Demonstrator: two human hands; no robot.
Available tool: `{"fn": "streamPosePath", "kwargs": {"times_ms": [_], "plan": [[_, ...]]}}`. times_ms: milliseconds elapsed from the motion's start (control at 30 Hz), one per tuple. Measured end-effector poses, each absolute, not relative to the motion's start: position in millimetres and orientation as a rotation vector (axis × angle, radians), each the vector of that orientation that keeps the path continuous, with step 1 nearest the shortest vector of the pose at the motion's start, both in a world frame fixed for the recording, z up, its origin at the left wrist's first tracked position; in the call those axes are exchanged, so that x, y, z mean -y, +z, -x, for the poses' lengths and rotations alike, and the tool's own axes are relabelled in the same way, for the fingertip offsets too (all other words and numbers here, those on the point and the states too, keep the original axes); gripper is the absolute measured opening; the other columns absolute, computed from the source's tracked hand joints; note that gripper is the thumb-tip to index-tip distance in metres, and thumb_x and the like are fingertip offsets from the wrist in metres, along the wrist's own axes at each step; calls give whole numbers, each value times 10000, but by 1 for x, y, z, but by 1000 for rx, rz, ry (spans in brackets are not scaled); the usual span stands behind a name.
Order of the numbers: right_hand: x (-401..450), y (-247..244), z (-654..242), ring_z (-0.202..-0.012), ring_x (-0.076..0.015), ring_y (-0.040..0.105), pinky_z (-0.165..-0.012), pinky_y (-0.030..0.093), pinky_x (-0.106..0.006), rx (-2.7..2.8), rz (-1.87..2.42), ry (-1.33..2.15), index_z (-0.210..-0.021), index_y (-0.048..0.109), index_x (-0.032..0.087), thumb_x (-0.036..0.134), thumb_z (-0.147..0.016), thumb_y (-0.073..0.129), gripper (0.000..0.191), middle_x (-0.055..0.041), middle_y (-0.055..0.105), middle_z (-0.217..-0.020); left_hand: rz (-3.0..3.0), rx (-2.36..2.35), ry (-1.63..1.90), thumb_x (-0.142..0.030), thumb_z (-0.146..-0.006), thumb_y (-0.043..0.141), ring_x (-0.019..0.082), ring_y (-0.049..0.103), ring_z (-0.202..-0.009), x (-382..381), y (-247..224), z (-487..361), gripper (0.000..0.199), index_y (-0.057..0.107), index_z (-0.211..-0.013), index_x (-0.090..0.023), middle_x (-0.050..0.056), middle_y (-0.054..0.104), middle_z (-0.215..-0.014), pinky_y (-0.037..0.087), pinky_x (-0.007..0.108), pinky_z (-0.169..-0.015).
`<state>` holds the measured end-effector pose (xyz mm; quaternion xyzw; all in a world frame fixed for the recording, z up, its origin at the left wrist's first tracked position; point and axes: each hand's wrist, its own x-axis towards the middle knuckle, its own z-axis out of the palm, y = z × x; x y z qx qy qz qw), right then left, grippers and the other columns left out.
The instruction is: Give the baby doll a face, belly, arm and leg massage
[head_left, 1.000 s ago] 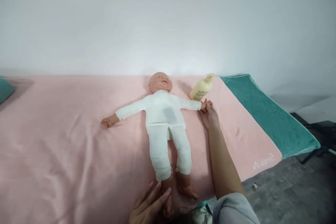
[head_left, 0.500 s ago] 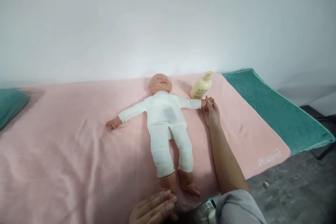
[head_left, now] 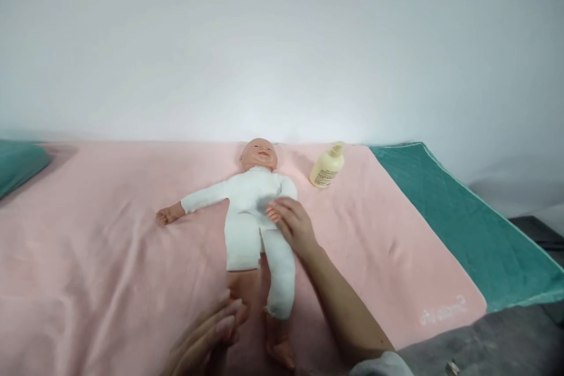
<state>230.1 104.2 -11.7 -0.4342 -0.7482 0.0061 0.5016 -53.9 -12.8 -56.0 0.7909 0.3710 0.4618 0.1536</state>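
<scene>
Leftmost, a rounded teal plush cushion lies partly outside the view. Adjacent to it, a soft pink fabric blanket extends across most of the surface, with creases in its near left area. A bald plastic baby doll with a white cloth body lies face up on the blanket, head toward the pale wall. Its arm on the left side of the view extends outward; the opposite arm is bent across the torso. The left hand is at the doll's left-side lower leg, fingers extended and close together; whether its grip closes on the foot cannot be determined. The right hand is over the torso, its grip pinching the small hand of the bent arm. Farther right, a pale yellow plastic pump bottle with dark print stands on the blanket, apart from both hands. Rightmost, a teal plush sheet projects from beneath the blanket, above the gray floor.
</scene>
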Motion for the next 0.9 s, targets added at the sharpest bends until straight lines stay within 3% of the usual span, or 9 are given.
{"fn": "streamPosePath", "kwargs": {"times_ms": [133,233,300,400,567,667,800,900], "plan": [[-102,-20,-227,-1193,-212,605,-1078,484,-466,1958,983,4,-1335,586,313,147,-976,477,411,-68,679,-1205,-2022,-1291,1555,-153,-915,565,230,708,-1046,13,-51,12,542,513,-1412,-363,3,747,-1119,654,311,-797],[-99,-22,-226,-1215,-217,589,-1117,444,-494,1949,993,64,-1342,582,329,129,-981,440,436,-61,675,-1202,-1798,-1421,1747,-162,-909,585,224,674,-1121,13,-39,-14,500,545,-1385,-310,39,681,-1274,625,317,-879],[-98,-21,-225,-1229,-217,577,-1134,422,-501,1942,993,116,-1344,578,344,123,-982,424,451,-54,672,-1199,-1692,-1417,1861,-165,-909,589,236,658,-1154,11,-29,-28,513,511,-1400,-293,56,641,-1334,607,379,-925],[-97,-21,-225,-1230,-214,571,-1153,396,-493,1898,983,196,-1326,591,348,126,-978,430,443,-50,670,-1196,-1651,-1315,1923,-179,-919,582,261,635,-1192,9,-17,-40,548,433,-1431,-304,55,683,-1257,566,502,-979],[-94,-19,-228,-1188,-218,593,-1121,434,-481,1583,991,332,-1265,621,311,162,-945,501,373,-60,659,-1203,-1858,-1291,1600,-236,-923,565,273,628,-1201,15,-17,-23,375,587,-1297,-246,89,715,-1191,585,423,-957],[-91,-17,-231,-1162,-230,617,-1039,509,-462,1206,1059,449,-1259,589,268,248,-942,546,321,-93,654,-1195,-2108,-1235,1418,-226,-914,548,258,641,-1184,20,-26,5,449,546,-1359,-288,72,708,-1215,590,387,-946],[-94,-18,-244,-1246,-249,586,-1038,509,-479,876,1125,494,-1333,502,232,338,-980,488,369,-142,604,-1301,-2559,-1281,1121,-323,-854,639,203,707,-1056,30,-39,32,475,596,-1328,-314,22,724,-1192,590,235,-881],[-102,-23,-260,-1327,-267,514,-1031,513,-505,1059,1164,431,-1367,494,280,391,-1015,400,380,-122,571,-1368,-2475,-1415,1090,-287,-882,614,191,710,-1045,42,-41,29,356,659,-1227,-363,-13,740,-1148,498,335,-1057]]}}
